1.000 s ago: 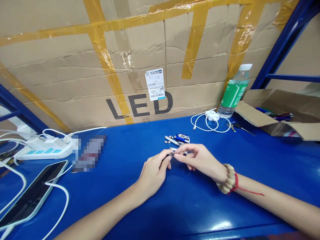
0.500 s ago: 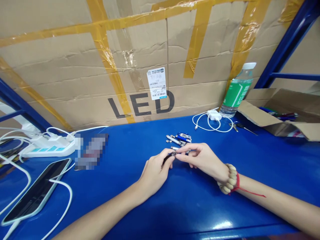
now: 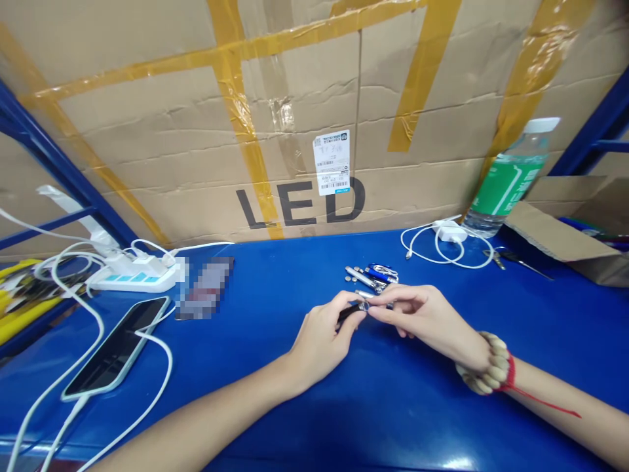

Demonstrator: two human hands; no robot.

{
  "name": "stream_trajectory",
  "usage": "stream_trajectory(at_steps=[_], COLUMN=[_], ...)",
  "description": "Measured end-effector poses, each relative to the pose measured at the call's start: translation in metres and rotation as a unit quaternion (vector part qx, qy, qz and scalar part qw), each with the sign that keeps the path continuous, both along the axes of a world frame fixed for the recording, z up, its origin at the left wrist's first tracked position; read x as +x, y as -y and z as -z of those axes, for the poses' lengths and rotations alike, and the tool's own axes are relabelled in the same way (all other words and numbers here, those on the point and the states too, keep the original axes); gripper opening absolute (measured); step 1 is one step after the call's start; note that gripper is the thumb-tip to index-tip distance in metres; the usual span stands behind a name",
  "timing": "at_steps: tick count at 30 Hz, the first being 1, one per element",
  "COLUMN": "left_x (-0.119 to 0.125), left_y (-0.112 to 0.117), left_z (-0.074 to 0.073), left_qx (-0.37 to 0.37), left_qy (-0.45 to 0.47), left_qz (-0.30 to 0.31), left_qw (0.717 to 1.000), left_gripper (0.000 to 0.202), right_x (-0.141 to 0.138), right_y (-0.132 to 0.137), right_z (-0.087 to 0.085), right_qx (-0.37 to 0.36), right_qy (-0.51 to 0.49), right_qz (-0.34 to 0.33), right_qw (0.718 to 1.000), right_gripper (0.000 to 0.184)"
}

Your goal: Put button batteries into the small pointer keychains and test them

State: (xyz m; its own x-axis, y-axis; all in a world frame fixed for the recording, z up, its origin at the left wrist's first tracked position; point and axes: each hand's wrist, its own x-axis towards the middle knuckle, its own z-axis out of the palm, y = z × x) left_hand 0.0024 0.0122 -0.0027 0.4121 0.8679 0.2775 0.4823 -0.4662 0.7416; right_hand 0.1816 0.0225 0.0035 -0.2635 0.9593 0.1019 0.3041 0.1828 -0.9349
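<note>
My left hand (image 3: 327, 334) is closed round a small black tube (image 3: 350, 311) with a shiny metal end that faces right. Thumb and forefinger of my right hand (image 3: 427, 321) pinch at that metal end; a small ring-like part shows there, too small to name for certain. Just behind the hands lies a small group: a silver tube (image 3: 354, 271), a blue piece with a white cord or clip (image 3: 382, 270), and several small round discs (image 3: 348, 278) like button cells. My right fingers partly hide the nearest of these pieces.
A phone (image 3: 118, 347) with a white cable and a power strip (image 3: 142, 278) are on the left. At the back right are a white charger (image 3: 449, 230), keys (image 3: 495, 257), a water bottle (image 3: 511, 180) and an open cardboard box (image 3: 565, 239). A large carton (image 3: 187, 144) stands behind the blue table (image 3: 314, 432).
The camera view has swung left, so everything sits further right in the picture. Both hands keep their hold at the black tube, with little visible change in the fingers.
</note>
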Motion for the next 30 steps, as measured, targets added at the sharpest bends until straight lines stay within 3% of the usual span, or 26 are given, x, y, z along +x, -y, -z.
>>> stream_trajectory(at_steps=[11, 21, 30], left_x=[0.000, 0.000, -0.001], left_y=[-0.001, 0.001, 0.001], left_z=[0.000, 0.004, 0.006], left_qx=[0.005, -0.006, 0.030], left_qy=[0.022, 0.029, 0.000], left_qz=[0.025, 0.014, 0.020], left_qw=[0.999, 0.999, 0.999], left_gripper=[0.016, 0.017, 0.007], right_x=[0.003, 0.006, 0.008], right_y=[0.001, 0.000, -0.003], right_z=[-0.008, -0.009, -0.012], right_qx=[0.128, 0.174, 0.134], right_qy=[0.049, 0.056, 0.046], right_qz=[-0.010, -0.015, -0.035], right_qw=[0.991, 0.983, 0.989], right_gripper=[0.027, 0.020, 0.021])
